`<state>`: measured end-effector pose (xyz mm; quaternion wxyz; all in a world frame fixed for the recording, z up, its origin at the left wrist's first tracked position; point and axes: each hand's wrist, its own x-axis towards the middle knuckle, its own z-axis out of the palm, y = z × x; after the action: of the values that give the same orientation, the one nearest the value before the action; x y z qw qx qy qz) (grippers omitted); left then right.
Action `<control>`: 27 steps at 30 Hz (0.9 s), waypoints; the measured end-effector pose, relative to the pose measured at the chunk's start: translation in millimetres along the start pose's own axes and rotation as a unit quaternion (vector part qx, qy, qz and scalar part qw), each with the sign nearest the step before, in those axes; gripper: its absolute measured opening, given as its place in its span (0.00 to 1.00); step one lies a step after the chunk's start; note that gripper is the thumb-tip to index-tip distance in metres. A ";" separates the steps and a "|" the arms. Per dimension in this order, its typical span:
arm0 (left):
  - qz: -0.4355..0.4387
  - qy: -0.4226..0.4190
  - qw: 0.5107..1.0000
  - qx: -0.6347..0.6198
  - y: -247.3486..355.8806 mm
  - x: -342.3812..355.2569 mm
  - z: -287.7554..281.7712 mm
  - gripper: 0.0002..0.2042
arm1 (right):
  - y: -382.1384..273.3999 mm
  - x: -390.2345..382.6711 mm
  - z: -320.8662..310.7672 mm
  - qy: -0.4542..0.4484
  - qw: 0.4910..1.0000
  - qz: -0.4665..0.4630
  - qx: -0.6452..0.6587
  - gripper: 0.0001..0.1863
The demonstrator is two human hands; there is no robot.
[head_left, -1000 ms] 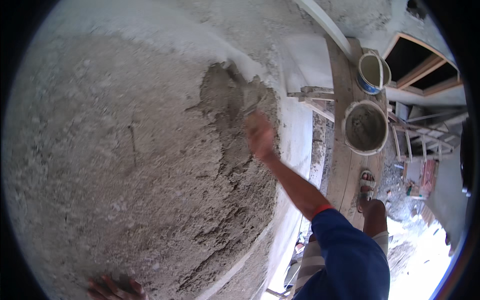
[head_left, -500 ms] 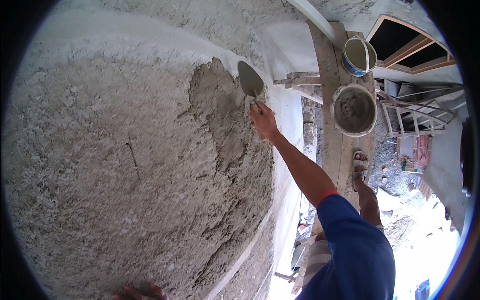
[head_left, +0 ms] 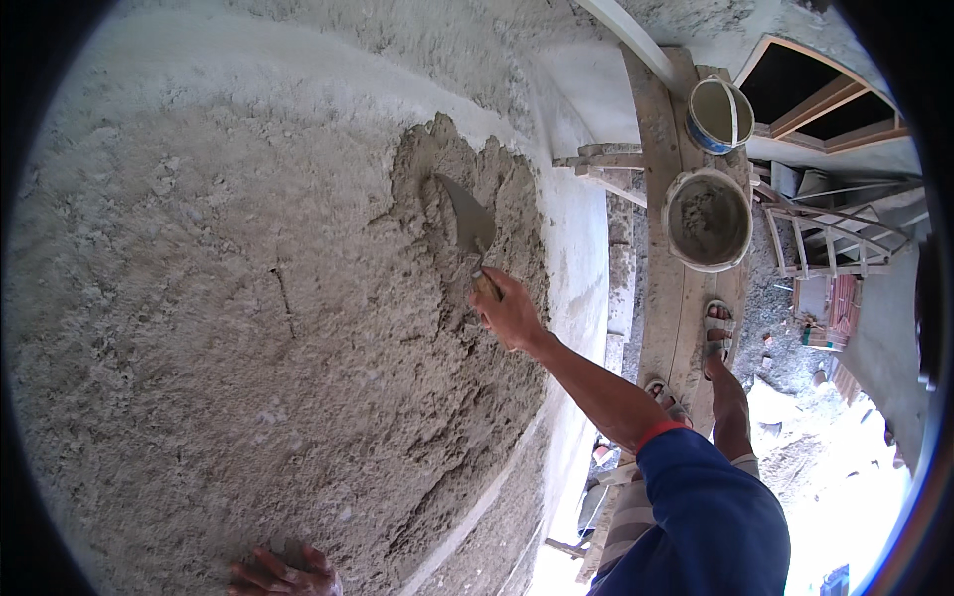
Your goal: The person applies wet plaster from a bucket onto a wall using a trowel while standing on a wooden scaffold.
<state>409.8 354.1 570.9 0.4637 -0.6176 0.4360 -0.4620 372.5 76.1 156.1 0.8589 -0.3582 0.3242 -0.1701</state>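
Note:
My right hand (head_left: 511,314) is closed round the wooden handle of a trowel (head_left: 471,221). The trowel's metal blade lies against a patch of darker, wet-looking mortar (head_left: 512,189) on the rough wall (head_left: 219,328). Lumpy ridges of mortar run down the wall below the blade. At the lower edge of the view, my left hand (head_left: 283,573) rests on the wall with its fingers spread; the rest of it is cut off by the frame.
Right of the wall runs a plank platform (head_left: 668,298) under my sandalled feet. On it stand a bucket of mortar (head_left: 708,221) and a second bucket (head_left: 717,114) with a raised handle. A pale beam (head_left: 631,38), a window frame (head_left: 830,99) and a wooden frame (head_left: 830,238) lie beyond.
My right hand has moved the trowel left and down from the wall's right edge onto the mortar patch. More mortar shows near that edge. More of my left hand has come into view.

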 end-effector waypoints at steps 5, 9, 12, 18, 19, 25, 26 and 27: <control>0.002 0.002 1.000 -0.005 1.8 2.3 -3.0 0.34 | -8.8 -24.7 -1.0 -0.120 0.982 0.035 0.142 0.33; -0.002 0.000 1.000 0.001 2.1 0.7 -2.2 0.34 | -27.5 -47.2 -27.8 -0.156 0.933 0.095 0.311 0.29; 0.005 0.010 1.000 0.006 2.6 -0.2 -0.7 0.34 | -32.3 -51.8 -65.6 -0.082 0.933 0.087 0.340 0.26; 0.019 0.026 0.999 0.020 3.2 3.4 1.1 0.35 | -0.4 -24.7 -178.7 0.173 0.937 -0.188 0.237 0.24; 0.023 0.029 0.999 0.021 3.5 3.9 1.7 0.35 | 5.1 -19.2 -198.0 0.213 0.929 -0.242 0.180 0.23; 0.021 0.034 0.999 0.021 2.8 -0.4 3.6 0.35 | 14.2 31.3 -177.5 0.458 0.836 -0.275 0.124 0.10; 0.019 0.029 0.999 0.026 2.0 -1.0 3.4 0.35 | 13.8 37.0 -149.2 0.491 0.856 -0.114 0.113 0.10; 0.016 0.022 0.999 0.027 1.6 -2.2 2.8 0.35 | 18.2 34.0 -116.0 0.424 0.901 -0.024 -0.089 0.12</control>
<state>411.9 356.4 568.6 0.4780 -0.5873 0.4433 -0.4797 319.7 12.2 66.2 0.6000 -0.3353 0.6628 -0.2972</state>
